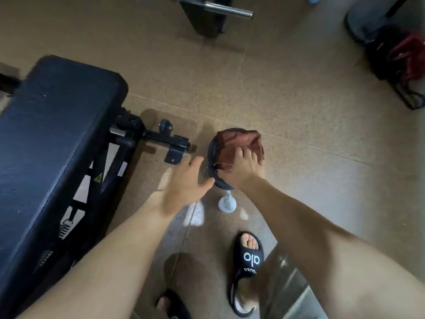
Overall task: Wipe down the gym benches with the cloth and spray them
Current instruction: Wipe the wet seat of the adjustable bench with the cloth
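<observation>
A black padded gym bench [55,125] fills the left side of the head view, its metal frame [165,140] sticking out to the right on the floor. A brown-red cloth [239,140] lies on a round black disc [212,157] standing on a white stem with a round foot [227,202]. My right hand [245,168] rests on the cloth, fingers curled into it. My left hand [184,183] hovers just left of the disc with fingers apart, holding nothing. No spray bottle is visible.
A chrome bar [227,9] on a black stand [202,19] sits at the top. Black and red gear [400,58] lies at the far right. My feet in black slides [247,268] stand on the tan floor, below the disc.
</observation>
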Motion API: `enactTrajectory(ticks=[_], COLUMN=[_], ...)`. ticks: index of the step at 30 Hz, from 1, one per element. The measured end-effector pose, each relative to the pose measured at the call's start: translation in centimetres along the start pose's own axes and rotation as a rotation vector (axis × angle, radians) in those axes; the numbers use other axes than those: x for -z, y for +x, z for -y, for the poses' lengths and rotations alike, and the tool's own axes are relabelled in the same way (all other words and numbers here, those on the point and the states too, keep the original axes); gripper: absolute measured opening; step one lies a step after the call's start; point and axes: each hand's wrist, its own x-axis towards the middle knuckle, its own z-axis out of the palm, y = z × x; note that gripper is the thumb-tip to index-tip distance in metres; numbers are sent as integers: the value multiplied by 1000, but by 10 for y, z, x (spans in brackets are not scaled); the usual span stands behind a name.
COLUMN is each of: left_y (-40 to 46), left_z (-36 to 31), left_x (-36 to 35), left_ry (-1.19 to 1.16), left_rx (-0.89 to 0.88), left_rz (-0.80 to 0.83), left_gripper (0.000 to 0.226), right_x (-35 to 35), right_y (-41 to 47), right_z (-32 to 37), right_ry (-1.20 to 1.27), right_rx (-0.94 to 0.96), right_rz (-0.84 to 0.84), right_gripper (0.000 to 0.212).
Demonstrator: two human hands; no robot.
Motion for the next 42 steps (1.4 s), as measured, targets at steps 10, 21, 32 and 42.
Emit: enactTrajectory(ticks=[10, 21, 32, 42], left_y=[27, -25, -75, -75], left_z=[58, 176, 281, 285], left_x=[-49, 43, 43, 40], left_ry=[104, 241, 76, 84], left_rx=[-43, 63, 305, 273], left_rz=[-134, -579, -556, -570], left_gripper=[72, 67, 82, 96], right_x=[-72, -14, 17, -24], right_y=[29, 11, -46, -25], right_z=[-6, 103, 308, 348], right_ry=[-233, 842, 670, -51], right_rx=[23, 58, 702, 814], right_rz=[-383, -431, -396, -224], right_gripper=[39, 24, 10, 57])
